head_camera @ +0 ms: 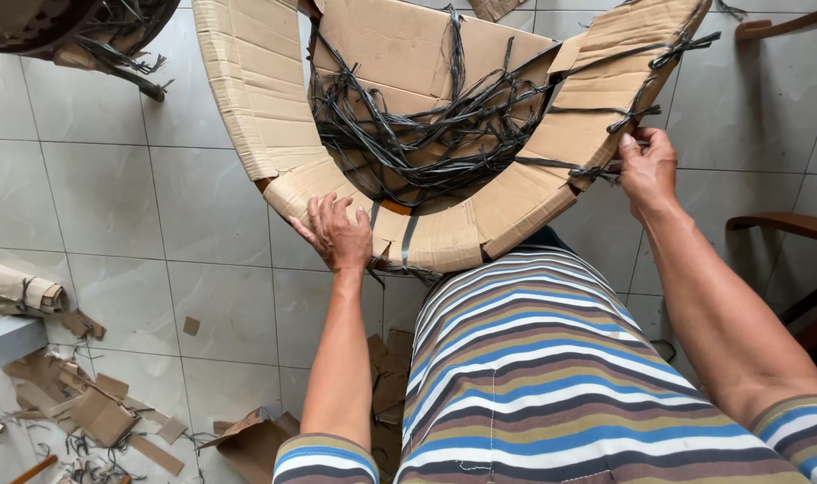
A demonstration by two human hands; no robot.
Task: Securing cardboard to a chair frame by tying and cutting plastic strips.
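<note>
A round piece of furniture wrapped in brown cardboard (507, 193) stands right in front of me, its hollow full of tangled black plastic straps (426, 125). My left hand (337, 235) rests flat on the near cardboard rim, fingers spread, beside two straps crossing the rim. My right hand (646, 170) is at the right rim, fingers closed on a black strap (570, 166) pulled taut across the cardboard. My striped shirt fills the lower middle of the view.
White tiled floor (140, 197) lies around. Torn cardboard scraps and strap bits (104, 412) litter the lower left. Another wrapped item (77, 31) is at the top left. Dark wooden chair parts (785, 224) stand at the right edge.
</note>
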